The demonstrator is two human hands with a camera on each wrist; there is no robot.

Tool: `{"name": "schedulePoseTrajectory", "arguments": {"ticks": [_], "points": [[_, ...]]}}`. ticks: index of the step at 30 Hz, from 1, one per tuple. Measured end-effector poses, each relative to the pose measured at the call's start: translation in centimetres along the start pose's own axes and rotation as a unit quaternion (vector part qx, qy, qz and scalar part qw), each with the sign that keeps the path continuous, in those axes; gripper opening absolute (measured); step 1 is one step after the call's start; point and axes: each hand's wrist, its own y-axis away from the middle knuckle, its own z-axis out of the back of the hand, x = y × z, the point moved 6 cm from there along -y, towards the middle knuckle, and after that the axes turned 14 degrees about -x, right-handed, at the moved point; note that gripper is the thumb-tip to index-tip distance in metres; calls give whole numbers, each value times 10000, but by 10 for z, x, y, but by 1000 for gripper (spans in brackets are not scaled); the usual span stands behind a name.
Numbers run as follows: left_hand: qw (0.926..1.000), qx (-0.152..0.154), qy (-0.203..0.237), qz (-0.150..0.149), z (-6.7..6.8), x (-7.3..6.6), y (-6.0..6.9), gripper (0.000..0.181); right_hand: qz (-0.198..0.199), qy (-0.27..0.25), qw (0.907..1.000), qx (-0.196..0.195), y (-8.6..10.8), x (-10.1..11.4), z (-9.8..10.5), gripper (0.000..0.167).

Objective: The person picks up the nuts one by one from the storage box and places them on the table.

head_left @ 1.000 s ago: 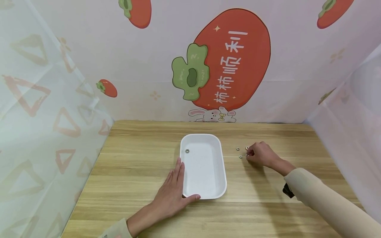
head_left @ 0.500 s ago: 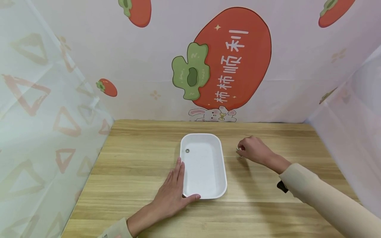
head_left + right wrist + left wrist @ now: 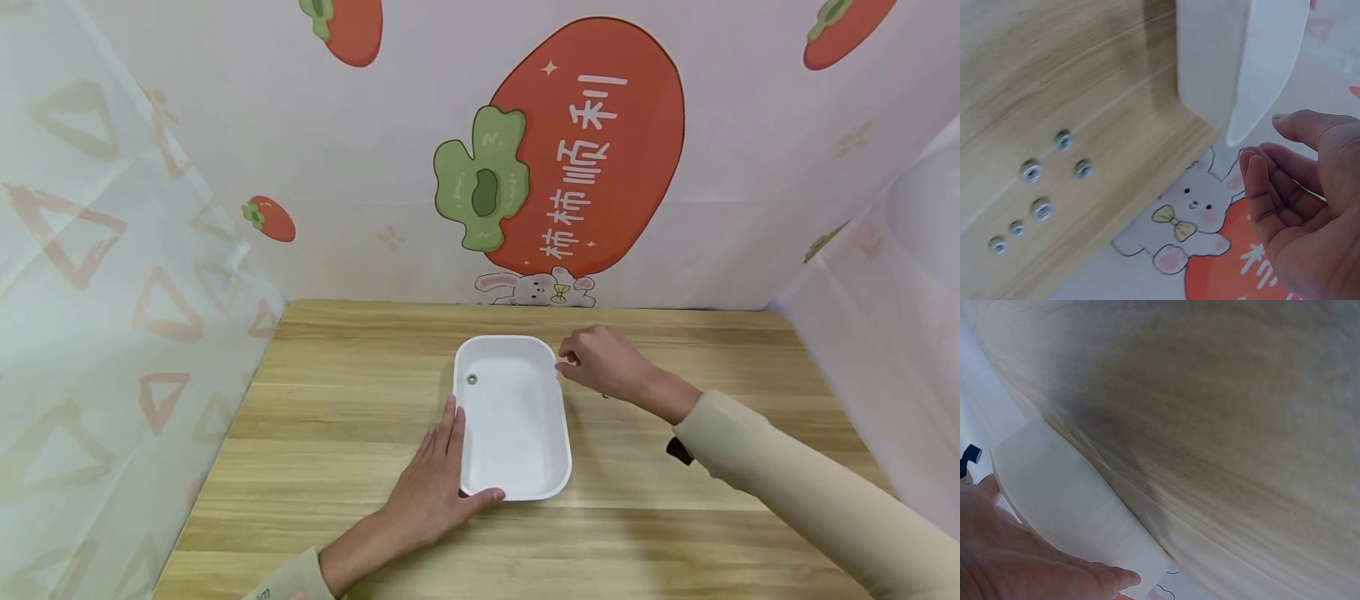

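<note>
A white rectangular tray (image 3: 513, 433) stands on the wooden table. My left hand (image 3: 426, 492) lies along its left side, fingers straight against the rim and thumb at the near edge. In the left wrist view this hand (image 3: 1029, 556) touches the tray's outer wall (image 3: 1066, 494). One small metal nut (image 3: 472, 379) lies inside the tray, at the far left. My right hand (image 3: 603, 360) is at the tray's far right rim, fingers bent. In the right wrist view its thumb and fingertips stand apart; whether it holds a nut cannot be made out. Several similar nuts (image 3: 1042, 208) lie loose on the table.
In the head view the right forearm covers most of the loose nuts; one nut (image 3: 606, 396) shows beside it. A printed cloth backdrop (image 3: 375, 167) rises behind the table (image 3: 337, 400), with more cloth at both sides.
My right hand has moved left from the loose nuts to the tray's far right rim. The left hand and the tray have stayed in place.
</note>
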Motion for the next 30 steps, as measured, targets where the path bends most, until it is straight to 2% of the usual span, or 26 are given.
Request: {"name": "schedulePoseTrajectory", "arguments": {"ticks": [4, 10, 19, 30], "points": [[10000, 7, -31, 7, 0, 1, 0, 121, 94, -115, 9999, 74, -10, 14, -4, 7], [10000, 48, -16, 23, 0, 0, -1, 121, 240, -121, 9993, 272, -24, 30, -14, 16], [10000, 71, 22, 26, 2, -1, -1, 120, 448, -74, 9977, 508, -41, 46, -29, 12], [10000, -16, -19, -37, 2, -1, 1, 119, 475, -73, 9949, 885, -52, 56, -53, 21]]}}
